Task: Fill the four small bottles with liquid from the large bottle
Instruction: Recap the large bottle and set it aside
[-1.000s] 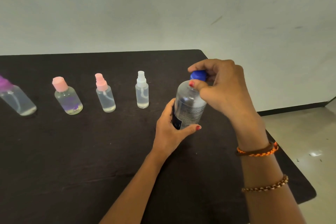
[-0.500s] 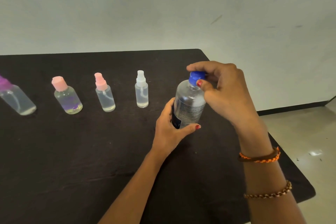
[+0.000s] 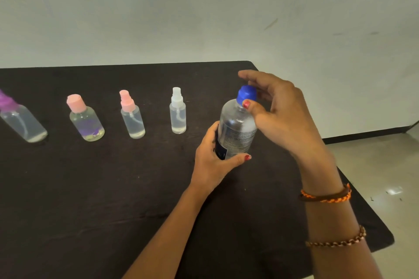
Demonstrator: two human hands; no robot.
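The large clear bottle [image 3: 238, 129] stands upright on the black table [image 3: 90, 199], right of centre. My left hand [image 3: 213, 161] grips its lower body. My right hand [image 3: 278, 115] curls over its blue cap [image 3: 246, 94], thumb on the near side and fingers behind it. Four small capped bottles stand in a row to the left: a white-topped spray bottle [image 3: 178, 112], a pink spray bottle [image 3: 132, 116], a pink-capped round bottle [image 3: 86, 120], and a purple-topped bottle [image 3: 20, 120] at the frame's left edge.
A pale wall rises behind the table. The table's right edge and rounded near corner [image 3: 383, 238] border a light tiled floor [image 3: 385, 165].
My right hand has turned on the blue cap: the fingers swung back and the cap shows more. The left hand and the bottle have stayed put.
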